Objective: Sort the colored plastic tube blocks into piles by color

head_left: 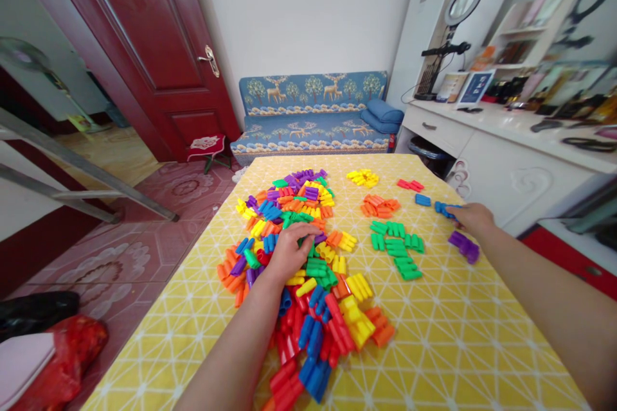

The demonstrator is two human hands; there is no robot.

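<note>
A long mixed heap of plastic pieces [308, 270] in red, blue, green, yellow, orange and purple spreads over the yellow patterned tablecloth [448, 334]. My left hand [294, 247] reaches into it, fingers curled; what they hold, if anything, is hidden. At the right my right hand [472, 218] has its fingers closed on a blue piece [444, 209]. Single-colour groups lie between and around the hands: yellow [363, 178], orange [380, 206], green [396, 246], red [410, 185] and purple [464, 247]. Another blue piece [423, 200] lies left of my right hand.
Beyond the table's far edge stands a blue patterned sofa [313, 122]. A white dresser [438, 125] with bottles and a ring light is at the right. A red door [159, 45], a small stool [207, 146] and a metal ladder [87, 194] are at the left.
</note>
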